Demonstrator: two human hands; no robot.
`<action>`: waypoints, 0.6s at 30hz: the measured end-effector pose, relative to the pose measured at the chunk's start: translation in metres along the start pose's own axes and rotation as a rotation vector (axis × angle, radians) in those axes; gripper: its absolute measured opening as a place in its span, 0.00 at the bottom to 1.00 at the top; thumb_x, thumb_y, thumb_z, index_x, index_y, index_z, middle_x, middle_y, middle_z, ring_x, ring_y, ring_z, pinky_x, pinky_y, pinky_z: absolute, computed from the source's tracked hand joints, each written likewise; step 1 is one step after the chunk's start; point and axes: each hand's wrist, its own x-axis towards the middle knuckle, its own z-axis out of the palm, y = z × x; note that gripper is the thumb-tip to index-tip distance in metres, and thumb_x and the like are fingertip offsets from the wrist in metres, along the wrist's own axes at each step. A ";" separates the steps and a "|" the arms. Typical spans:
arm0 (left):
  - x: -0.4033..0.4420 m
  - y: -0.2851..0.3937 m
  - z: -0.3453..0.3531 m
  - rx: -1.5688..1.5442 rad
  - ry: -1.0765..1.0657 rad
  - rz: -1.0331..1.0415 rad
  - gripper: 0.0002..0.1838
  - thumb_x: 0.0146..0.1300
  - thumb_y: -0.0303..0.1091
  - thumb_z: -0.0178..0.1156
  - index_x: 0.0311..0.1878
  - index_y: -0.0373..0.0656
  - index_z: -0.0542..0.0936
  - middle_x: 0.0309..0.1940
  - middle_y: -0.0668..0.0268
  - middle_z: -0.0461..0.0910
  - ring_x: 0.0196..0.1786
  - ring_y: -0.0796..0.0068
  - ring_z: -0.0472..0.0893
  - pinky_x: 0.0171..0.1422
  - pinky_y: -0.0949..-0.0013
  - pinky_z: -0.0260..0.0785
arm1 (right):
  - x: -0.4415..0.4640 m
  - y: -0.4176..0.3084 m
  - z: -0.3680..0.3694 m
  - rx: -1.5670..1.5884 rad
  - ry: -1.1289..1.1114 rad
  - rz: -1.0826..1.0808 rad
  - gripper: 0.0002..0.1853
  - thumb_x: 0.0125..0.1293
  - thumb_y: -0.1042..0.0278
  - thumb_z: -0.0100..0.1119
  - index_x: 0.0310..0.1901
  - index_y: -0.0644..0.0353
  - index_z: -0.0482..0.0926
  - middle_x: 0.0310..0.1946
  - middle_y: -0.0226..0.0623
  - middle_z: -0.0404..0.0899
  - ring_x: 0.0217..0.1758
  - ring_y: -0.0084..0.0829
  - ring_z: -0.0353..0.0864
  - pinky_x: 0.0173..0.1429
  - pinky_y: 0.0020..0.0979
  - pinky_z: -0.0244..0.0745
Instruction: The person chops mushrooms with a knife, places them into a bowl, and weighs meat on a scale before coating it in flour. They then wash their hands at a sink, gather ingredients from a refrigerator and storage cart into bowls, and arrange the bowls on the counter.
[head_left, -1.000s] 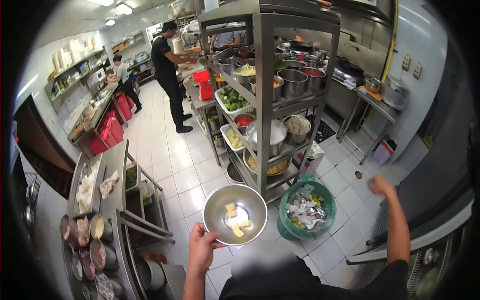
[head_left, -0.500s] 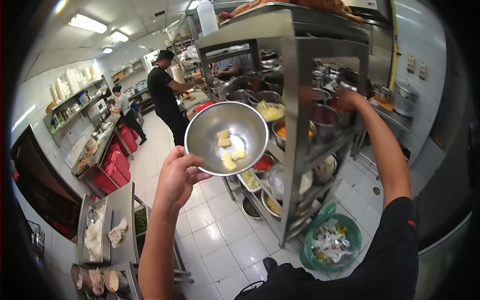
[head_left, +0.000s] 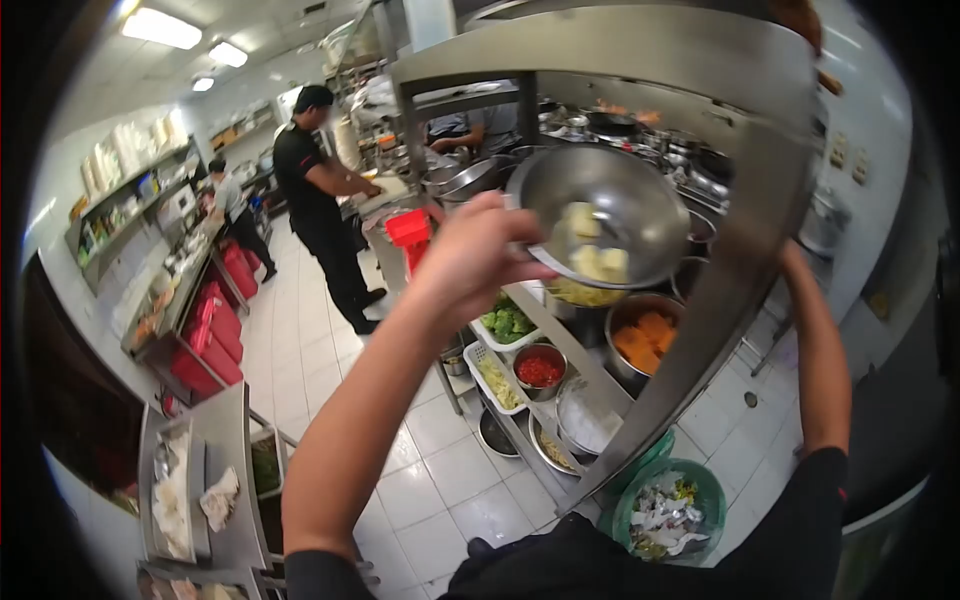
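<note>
My left hand [head_left: 478, 252] grips the rim of a metal mixing bowl [head_left: 645, 205], with the thumb and fingers closed on its left edge. Inside the bowl lie several pale yellow chunks [head_left: 600, 264]. The bowl is tilted and held up over the steel rack, in front of its pots. My right arm [head_left: 822, 370] reaches forward on the right side of the rack. A broad steel post [head_left: 745, 200] hides my right hand, so its fingers do not show. Below the bowl are a pot of orange pieces [head_left: 645, 340] and shredded yellow food [head_left: 585, 293].
Lower on the rack sit a bowl of chopped red food [head_left: 540, 370], broccoli [head_left: 507, 320] and a white basket [head_left: 497, 380]. A green waste bin [head_left: 625, 510] stands on the floor. A co-worker in black [head_left: 312, 200] works at a counter; flames show at the stove [head_left: 615, 120].
My left hand has carried the bowl rightward and up, over the rack. My view has come closer to the rack. My right hand, blurred among the pots before, is now behind the post.
</note>
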 end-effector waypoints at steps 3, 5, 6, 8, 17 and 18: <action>0.025 -0.013 0.029 -0.018 -0.089 -0.039 0.07 0.53 0.20 0.53 0.36 0.36 0.69 0.35 0.60 0.68 0.35 0.70 0.77 0.34 0.71 0.81 | -0.023 -0.005 0.006 0.128 0.103 0.150 0.12 0.50 0.64 0.57 0.36 0.57 0.81 0.31 0.42 0.81 0.35 0.37 0.81 0.38 0.34 0.73; 0.043 -0.024 0.040 -0.092 -0.175 -0.040 0.08 0.53 0.19 0.53 0.37 0.35 0.68 0.37 0.59 0.67 0.34 0.66 0.76 0.34 0.68 0.82 | -0.037 -0.008 0.010 0.249 0.180 0.267 0.12 0.51 0.64 0.57 0.37 0.58 0.81 0.31 0.42 0.81 0.35 0.36 0.80 0.38 0.33 0.73; 0.048 -0.025 0.045 -0.101 -0.184 -0.040 0.09 0.52 0.19 0.53 0.37 0.34 0.68 0.38 0.58 0.67 0.35 0.65 0.76 0.33 0.67 0.83 | -0.044 -0.010 0.011 0.328 0.232 0.336 0.13 0.51 0.64 0.57 0.37 0.58 0.81 0.31 0.42 0.81 0.35 0.35 0.80 0.38 0.33 0.73; 0.054 -0.026 0.053 -0.125 -0.205 -0.038 0.10 0.51 0.18 0.53 0.38 0.32 0.67 0.39 0.56 0.66 0.35 0.62 0.76 0.33 0.65 0.83 | -0.053 -0.014 0.013 0.478 0.340 0.466 0.13 0.51 0.64 0.58 0.38 0.59 0.80 0.31 0.41 0.81 0.34 0.34 0.80 0.38 0.32 0.73; 0.058 -0.032 0.060 -0.141 -0.208 -0.027 0.13 0.50 0.17 0.54 0.40 0.27 0.66 0.40 0.53 0.64 0.37 0.58 0.76 0.32 0.64 0.83 | -0.056 -0.023 -0.006 1.043 0.854 0.778 0.15 0.53 0.64 0.59 0.42 0.62 0.78 0.30 0.40 0.81 0.33 0.29 0.79 0.37 0.29 0.72; 0.059 -0.033 0.059 -0.141 -0.204 -0.025 0.14 0.49 0.16 0.54 0.41 0.27 0.66 0.40 0.53 0.64 0.37 0.58 0.76 0.32 0.64 0.83 | -0.056 -0.024 -0.011 1.098 0.916 0.785 0.16 0.53 0.64 0.59 0.42 0.62 0.78 0.30 0.40 0.81 0.33 0.29 0.79 0.37 0.28 0.71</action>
